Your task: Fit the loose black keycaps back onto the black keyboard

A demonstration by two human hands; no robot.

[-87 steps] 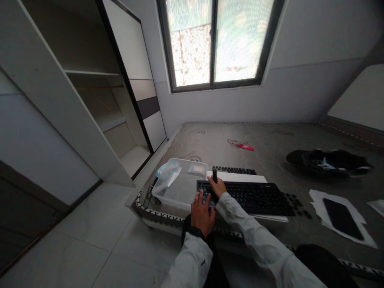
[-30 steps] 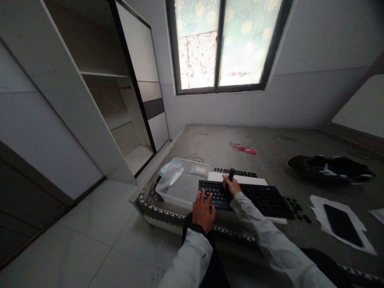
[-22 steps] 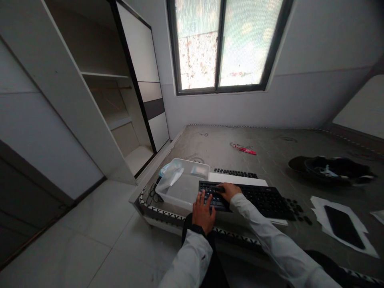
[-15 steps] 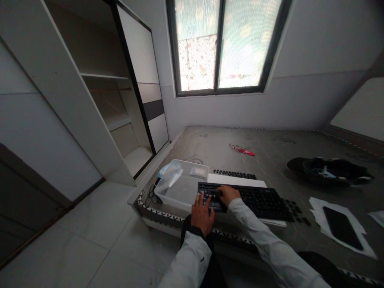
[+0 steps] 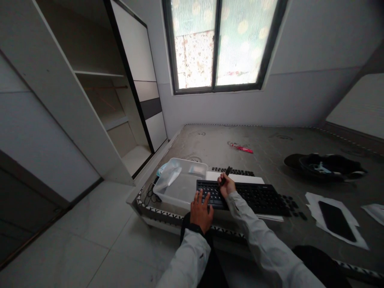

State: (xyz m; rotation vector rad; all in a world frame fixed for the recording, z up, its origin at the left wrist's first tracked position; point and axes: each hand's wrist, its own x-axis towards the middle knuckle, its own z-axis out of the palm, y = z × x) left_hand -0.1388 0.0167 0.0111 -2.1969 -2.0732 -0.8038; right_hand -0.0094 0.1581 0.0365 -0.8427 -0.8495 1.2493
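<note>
Keyboard lay over a white board on the bed. My left hand was open, fingers spread on the keyboard's left end. My right hand was closed around a slim dark tool, tilted above the keyboard, left of its middle; tip not clear. Loose keys sat behind the keyboard, more just beside its right end. A clear tub stood to the keyboard's left.
</note>
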